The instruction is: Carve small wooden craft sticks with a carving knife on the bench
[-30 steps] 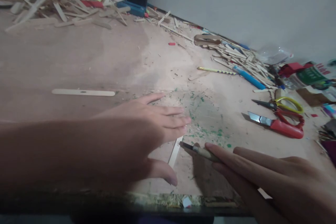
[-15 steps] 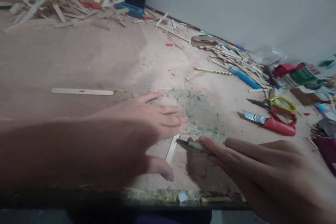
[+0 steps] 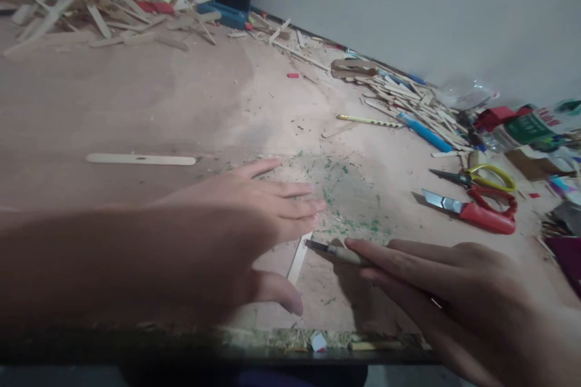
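Observation:
My left hand (image 3: 267,211) lies over a pale wooden craft stick (image 3: 298,263), fingers stretched out and thumb spread apart beside it. Part of the stick shows between the thumb and fingers; its upper end is hidden under them. In my right hand (image 3: 454,290) is a slim craft knife (image 3: 338,252) with a light handle, its blade tip touching the stick near a small pencil-like mark. Another craft stick (image 3: 140,159), with a dark spot at its middle, rests to the left beyond my left forearm.
Green shavings (image 3: 336,217) are scattered on the wooden table (image 3: 190,103). To the right lie yellow-handled scissors (image 3: 481,178), a red-handled cutter (image 3: 481,214), a blue pen-like tool (image 3: 424,133) and a patterned pencil (image 3: 367,121). Stick piles (image 3: 95,6) stand at the back left and right.
My right hand has shifted slightly and its shadow on the table has moved right. The blade stays at the mark, and my left hand keeps its place.

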The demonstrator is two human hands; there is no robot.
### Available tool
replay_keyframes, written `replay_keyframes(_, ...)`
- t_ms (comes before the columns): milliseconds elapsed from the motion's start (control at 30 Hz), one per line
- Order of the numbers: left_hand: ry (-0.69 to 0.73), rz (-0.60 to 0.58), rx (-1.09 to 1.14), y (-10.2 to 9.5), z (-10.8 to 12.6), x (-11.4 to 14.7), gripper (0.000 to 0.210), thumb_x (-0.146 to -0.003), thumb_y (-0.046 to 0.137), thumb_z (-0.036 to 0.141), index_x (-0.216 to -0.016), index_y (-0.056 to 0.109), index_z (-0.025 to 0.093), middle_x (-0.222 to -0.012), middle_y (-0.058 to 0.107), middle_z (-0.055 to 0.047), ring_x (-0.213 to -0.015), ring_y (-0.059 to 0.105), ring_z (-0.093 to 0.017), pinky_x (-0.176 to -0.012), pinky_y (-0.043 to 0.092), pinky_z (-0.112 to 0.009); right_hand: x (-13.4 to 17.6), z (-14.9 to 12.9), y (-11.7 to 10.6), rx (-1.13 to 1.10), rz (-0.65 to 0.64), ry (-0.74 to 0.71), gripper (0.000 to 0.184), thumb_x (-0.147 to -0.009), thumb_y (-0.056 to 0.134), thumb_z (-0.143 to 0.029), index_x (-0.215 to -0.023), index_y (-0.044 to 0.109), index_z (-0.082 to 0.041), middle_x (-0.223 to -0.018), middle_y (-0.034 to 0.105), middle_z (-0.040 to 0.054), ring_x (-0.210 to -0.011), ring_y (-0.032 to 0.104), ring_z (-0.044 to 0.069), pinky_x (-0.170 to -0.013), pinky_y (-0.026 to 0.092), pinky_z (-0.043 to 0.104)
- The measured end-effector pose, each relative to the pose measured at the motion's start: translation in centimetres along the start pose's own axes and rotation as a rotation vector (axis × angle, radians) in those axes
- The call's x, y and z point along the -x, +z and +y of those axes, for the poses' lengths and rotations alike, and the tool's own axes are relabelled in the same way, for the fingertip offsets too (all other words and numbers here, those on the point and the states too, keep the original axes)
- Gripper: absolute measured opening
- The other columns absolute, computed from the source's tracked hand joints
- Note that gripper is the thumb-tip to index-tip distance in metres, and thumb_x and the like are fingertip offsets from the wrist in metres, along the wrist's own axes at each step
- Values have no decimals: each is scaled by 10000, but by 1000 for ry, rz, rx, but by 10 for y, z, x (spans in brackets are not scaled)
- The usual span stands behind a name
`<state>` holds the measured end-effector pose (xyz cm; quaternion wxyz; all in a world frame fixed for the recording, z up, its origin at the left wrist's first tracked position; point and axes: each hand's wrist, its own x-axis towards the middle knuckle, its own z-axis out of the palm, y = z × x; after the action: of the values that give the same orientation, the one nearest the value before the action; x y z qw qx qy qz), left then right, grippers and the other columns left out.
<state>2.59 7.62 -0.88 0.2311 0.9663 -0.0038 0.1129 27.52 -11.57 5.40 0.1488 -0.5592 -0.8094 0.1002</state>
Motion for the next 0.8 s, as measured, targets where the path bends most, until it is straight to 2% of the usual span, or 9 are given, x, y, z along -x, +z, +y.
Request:
replay_keyframes(67, 10, 19, 6, 1, -1, 1, 807, -1116, 749, 802, -1680, 725, 224, -1753, 713, -126, -1769, 557, -316, -1582, 121, -504, -3, -4, 1, -89, -4, 62, 346, -1222, 490, -96, -1189, 818, -201, -733, 788, -40, -523, 776, 106, -477, 557, 181)
replay_keyframes(133, 1, 8, 5, 1, -1, 1, 805, -1107, 769, 793, -1674, 732, 223, -1748, 717, -135, -1764, 563, -328, -1580, 142, -519, 0, -3, 3, -100, 9, 55, 345, -1222, 493, -89, -1192, 820, -194, -693, 736, -54, -492, 740, 107, -468, 547, 190)
replay_keyframes(233, -7, -5, 1, 1, -1, 1, 811, -1107, 771, 789, -1685, 726, 222, -1747, 717, -138, -1761, 567, -331, -1582, 136, -520, 11, 6, 2, 21, 10, -27, 362, -1208, 487, -59, -1434, 740, -184, -775, 751, -52, -490, 698, 102, -454, 482, 240)
replay_keyframes(333, 5, 14, -2, 1, 0, 1, 819, -1117, 763, 782, -1708, 705, 218, -1737, 727, -131, -1762, 566, -326, -1583, 126, -520, 19, 13, 2, 91, -34, -68, 503, -1182, 480, -23, -1630, 615, -207, -860, 776, -50, -530, 700, 91, -488, 463, 255)
replay_keyframes(500, -28, -32, -2, -4, 3, -3, 868, -1099, 774, 806, -1707, 703, 190, -1744, 718, -142, -1768, 557, -333, -1579, 144, -531, 17, 5, 8, 19, 48, -7, 347, -1237, 512, -87, -1514, 677, -217, -780, 718, -78, -493, 664, 73, -481, 470, 212)
replay_keyframes(600, -39, -50, 0, -5, 3, -5, 852, -1088, 797, 799, -1686, 721, 197, -1719, 742, -140, -1759, 568, -338, -1579, 140, -524, 16, 0, 13, 33, 58, -9, 378, -1231, 529, -72, -1571, 653, -178, -809, 767, -56, -501, 683, 89, -487, 491, 228)
replay_keyframes(800, 19, 22, 3, 1, -2, 0, 840, -1111, 774, 787, -1698, 697, 191, -1733, 729, -138, -1759, 570, -321, -1578, 109, -521, 18, 7, 18, -18, 51, -13, 408, -1221, 554, -68, -1584, 707, -173, -809, 775, -34, -514, 687, 111, -486, 484, 250)
